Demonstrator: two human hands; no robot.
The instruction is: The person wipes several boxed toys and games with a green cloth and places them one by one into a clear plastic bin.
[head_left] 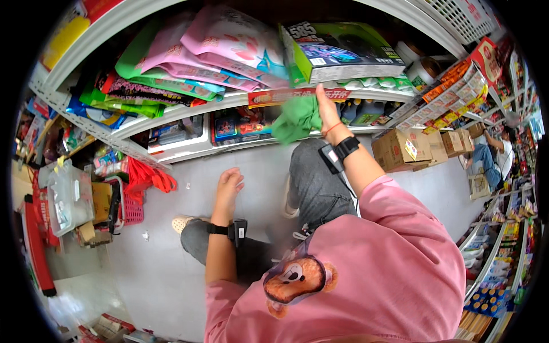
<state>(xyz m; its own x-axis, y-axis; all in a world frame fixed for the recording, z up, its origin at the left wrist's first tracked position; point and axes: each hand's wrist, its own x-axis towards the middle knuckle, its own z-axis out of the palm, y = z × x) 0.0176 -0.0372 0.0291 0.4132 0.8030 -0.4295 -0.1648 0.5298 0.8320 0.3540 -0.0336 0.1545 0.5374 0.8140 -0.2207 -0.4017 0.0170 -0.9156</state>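
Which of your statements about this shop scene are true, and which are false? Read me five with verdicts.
1. The right hand holds a green cloth. True.
2. The left hand grips a bottle. False: it looks empty, its fingers loosely curled.
3. The green box is right of the pink bags. True.
4. The bear picture is on the trousers. False: it is on the pink shirt.
5. The pink basket is to the person's left. True.
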